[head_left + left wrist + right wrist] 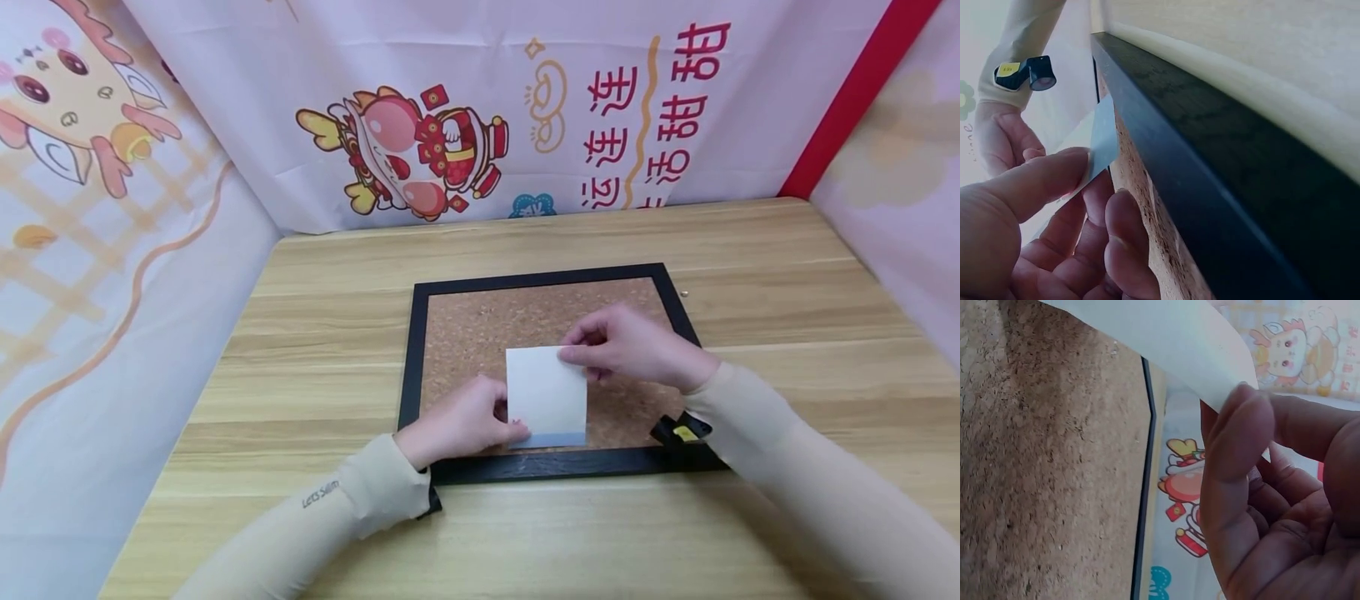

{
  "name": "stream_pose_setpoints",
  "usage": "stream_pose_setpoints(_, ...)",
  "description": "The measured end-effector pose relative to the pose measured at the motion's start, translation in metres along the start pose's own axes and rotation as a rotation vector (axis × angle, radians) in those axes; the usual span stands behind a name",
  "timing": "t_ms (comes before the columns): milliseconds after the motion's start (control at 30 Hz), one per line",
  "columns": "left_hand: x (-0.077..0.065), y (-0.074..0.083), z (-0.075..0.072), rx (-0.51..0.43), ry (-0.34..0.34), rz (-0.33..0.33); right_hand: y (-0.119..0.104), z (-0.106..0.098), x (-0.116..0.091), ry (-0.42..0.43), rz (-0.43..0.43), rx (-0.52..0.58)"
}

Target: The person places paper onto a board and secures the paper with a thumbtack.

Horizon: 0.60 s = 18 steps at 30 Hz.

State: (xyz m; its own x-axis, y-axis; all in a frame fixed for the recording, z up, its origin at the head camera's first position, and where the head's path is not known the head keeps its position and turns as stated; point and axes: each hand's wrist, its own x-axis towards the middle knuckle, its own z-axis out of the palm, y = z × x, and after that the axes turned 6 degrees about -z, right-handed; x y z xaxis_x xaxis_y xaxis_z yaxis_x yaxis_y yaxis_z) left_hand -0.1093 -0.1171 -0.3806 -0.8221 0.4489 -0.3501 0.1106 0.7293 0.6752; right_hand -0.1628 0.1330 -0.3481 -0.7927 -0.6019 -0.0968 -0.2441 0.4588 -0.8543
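A square white paper card (546, 392) with a blue strip along its near edge is held over a cork board (480, 325) in a black frame (570, 467). My left hand (468, 419) pinches the card's near left corner; in the left wrist view the thumb (1054, 175) lies on the blue strip, with fingers beneath, close to the cork. My right hand (630, 346) pinches the far right corner between thumb and fingers. In the right wrist view the card (1166, 344) bends up from that grip, raised above the cork (1054, 462).
The board lies on a wood-grain table (330, 333). A small shiny bit (684, 293) sits beside the frame's right side. A printed cloth (465, 108) hangs along the back, with more cloth at left and right. Black wrist cameras (682, 429) are strapped at the sleeves.
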Motion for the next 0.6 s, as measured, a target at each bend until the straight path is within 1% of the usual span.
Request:
stream_pose_setpoints(67, 0.0, -0.002, 0.001, 0.032, -0.002, 0.013, 0.0, 0.002, 0.003, -0.006, 0.02, 0.02)
stream_pose_setpoints(200, -0.002, -0.007, 0.0, 0.066, -0.005, 0.048, -0.001, 0.006, 0.009, -0.007, 0.053, 0.063)
stream_pose_setpoints(300, -0.004, -0.011, -0.004, 0.1, 0.004, 0.042, -0.001, 0.007, 0.013, -0.008, 0.069, 0.08)
stream_pose_setpoints(333, -0.006, -0.011, -0.006, 0.128, 0.018, 0.034, -0.001, 0.007, 0.014, -0.011, 0.074, 0.083)
stream_pose_setpoints(433, -0.012, -0.009, -0.013, 0.24, 0.087, 0.017, 0.001, 0.006, 0.017, -0.019, 0.096, 0.076)
stream_pose_setpoints(533, -0.019, -0.004, -0.02, 0.356, 0.197, 0.006, 0.004, 0.005, 0.019, -0.027, 0.113, 0.059)
stream_pose_setpoints(600, -0.022, 0.001, -0.024, 0.392, 0.28, 0.01, 0.007, 0.004, 0.02, -0.033, 0.122, 0.044)
